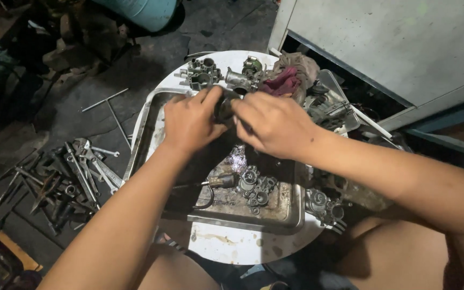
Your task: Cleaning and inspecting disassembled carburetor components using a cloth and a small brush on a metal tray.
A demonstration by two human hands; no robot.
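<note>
Steel tray point(151, 115) holds grimy carburetor bodies point(256, 188); above it, left hand point(189, 121) and right hand point(275, 123) fingers grip 1 dark round part point(225, 107).

I hold a small dark round part point(225, 107) between both my hands, above the far end of the metal tray. It looks blackened and grimy, and my fingers cover most of it, so I can't make out its exact shape

Wrenches and rods point(76, 177) lie scattered on the dark floor point(151, 59), a red rag point(283, 83) sits crumpled beside metal carburettor bodies point(202, 74).
</note>
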